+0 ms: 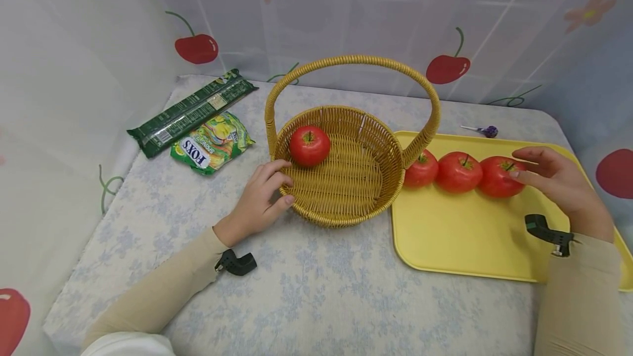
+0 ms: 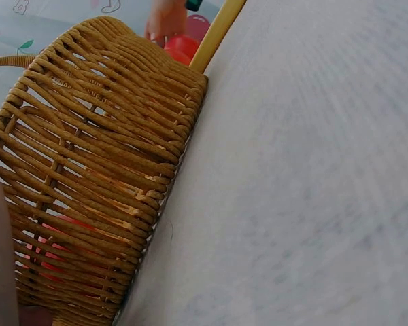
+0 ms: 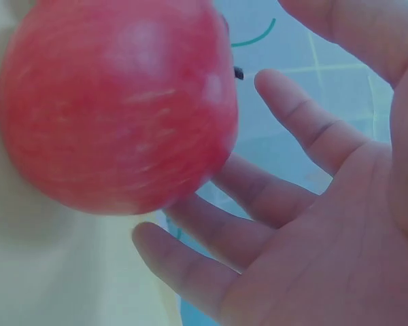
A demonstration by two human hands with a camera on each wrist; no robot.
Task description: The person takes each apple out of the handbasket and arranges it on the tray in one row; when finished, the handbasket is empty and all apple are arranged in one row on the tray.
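A wicker basket (image 1: 346,216) with a tall arched handle stands mid-table, holding one red apple (image 1: 309,146) at its left side. My left hand (image 1: 259,194) grips the basket's left rim, fingertips over the edge; the left wrist view shows mostly the woven wall (image 2: 102,156). Three more red apples lie in a row on a yellow tray (image 1: 460,240), the leftmost partly hidden by the handle's base. Beside the rightmost apple (image 1: 500,176) is my right hand (image 1: 561,180), fingers spread behind it and thumb over its near side. In the right wrist view that apple (image 3: 115,109) sits before the extended fingers.
A long dark green packet (image 1: 193,111) and a green-yellow Fox's candy bag (image 1: 215,142) lie left of the basket. Behind the tray's far edge is a lollipop (image 1: 489,131) in a dark wrapper. Patterned curtains (image 1: 346,21) enclose the back and sides of the cloth-covered table.
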